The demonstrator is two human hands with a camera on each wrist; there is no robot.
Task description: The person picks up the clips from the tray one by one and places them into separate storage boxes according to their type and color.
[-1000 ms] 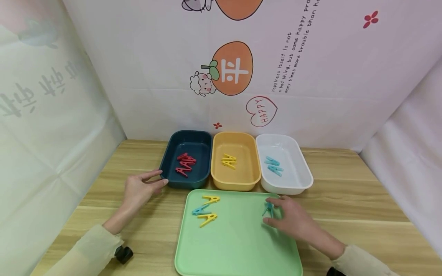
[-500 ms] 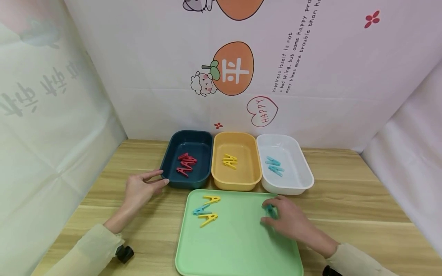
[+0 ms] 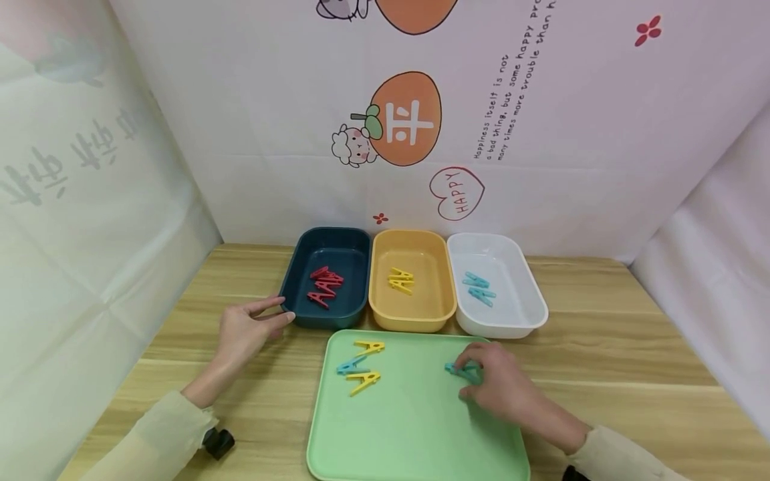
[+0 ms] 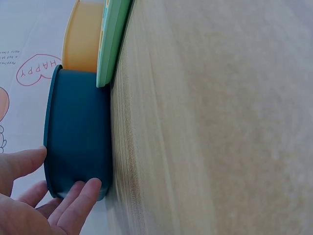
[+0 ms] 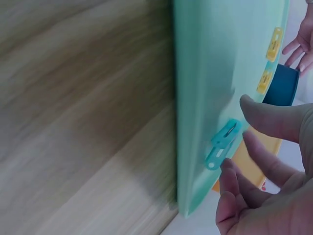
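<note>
Toward the far right corner of a pale green, shallow rectangular tray (image 3: 415,427), a turquoise plastic-looking clothes clip (image 3: 472,375) lies beneath the right hand (image 3: 505,386). Half a second ago that hand covered most of it; now one end pokes out past the fingertips, the clip having turned. It appears to rest on the tray rather than hang from the grip, so it seems not lifted.

Across the tray, two yellow clips and a second blue clip (image 3: 350,365) have not moved. Beyond, a dark teal oblong bin (image 3: 334,242) holds red clips; the left hand (image 3: 243,332) touches its near left corner, fingers extended, as before.

From the right wrist, the thumb and fingers show spread apart, a gap that the head view partly hides; whether a fingertip touches the clip I cannot tell. From the left wrist, fingers lie against the bin's outer wall, while only the head view shows its red clips.
</note>
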